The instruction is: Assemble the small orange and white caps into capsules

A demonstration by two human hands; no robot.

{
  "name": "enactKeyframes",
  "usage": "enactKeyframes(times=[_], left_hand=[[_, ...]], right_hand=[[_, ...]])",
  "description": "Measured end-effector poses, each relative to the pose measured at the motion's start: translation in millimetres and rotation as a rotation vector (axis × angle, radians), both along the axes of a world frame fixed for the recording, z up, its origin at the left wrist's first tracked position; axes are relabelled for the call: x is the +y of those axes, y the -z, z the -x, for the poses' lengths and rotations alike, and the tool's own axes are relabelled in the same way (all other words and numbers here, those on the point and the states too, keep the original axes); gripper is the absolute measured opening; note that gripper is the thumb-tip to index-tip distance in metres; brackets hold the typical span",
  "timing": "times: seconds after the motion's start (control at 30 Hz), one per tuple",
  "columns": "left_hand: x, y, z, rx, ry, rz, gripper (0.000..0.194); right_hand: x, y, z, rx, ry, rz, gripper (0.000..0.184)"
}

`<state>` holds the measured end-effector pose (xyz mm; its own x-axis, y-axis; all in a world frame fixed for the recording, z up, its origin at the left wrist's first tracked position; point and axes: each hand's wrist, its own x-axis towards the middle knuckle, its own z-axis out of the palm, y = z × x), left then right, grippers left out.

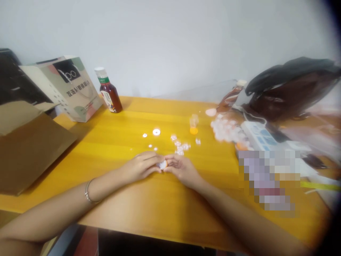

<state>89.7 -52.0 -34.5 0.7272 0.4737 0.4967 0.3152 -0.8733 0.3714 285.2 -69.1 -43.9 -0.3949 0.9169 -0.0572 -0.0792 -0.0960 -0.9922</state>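
Observation:
Above the table's near half, my left hand [148,164] and my right hand [183,170] meet with their fingers closed around one small round piece [162,165], white with an orange edge at the right. Blur and fingers hide its exact kind. Just beyond the fingers lies a loose group of small white patterned pieces [180,148]. A white disc with a dark centre [156,132] and a smaller white disc [144,135] are further back on the left. Behind my right hand stands a small clear piece with an orange base [194,130].
An open cardboard box [34,153], a paper bag [71,89] and a dark red bottle [110,94] occupy the left. Several whitish round pieces [226,128], a brown bottle [231,96], a white power strip [259,137] and a dark bag [290,92] crowd the right.

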Motion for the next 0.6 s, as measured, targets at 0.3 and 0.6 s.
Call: enactKeyframes(times=[0.3, 0.6], left_hand=[[-0.9, 1.8, -3.8, -0.045, -0.042, 0.05, 0.034], [-10.0, 5.1, -12.0, -0.094, -0.101, -0.046, 0.033]], right_hand=[[2.4, -1.8, -3.9, -0.039, -0.013, 0.005, 0.027], [-4.1, -1.5, -3.3, -0.092, 0.003, -0.074, 0.03]])
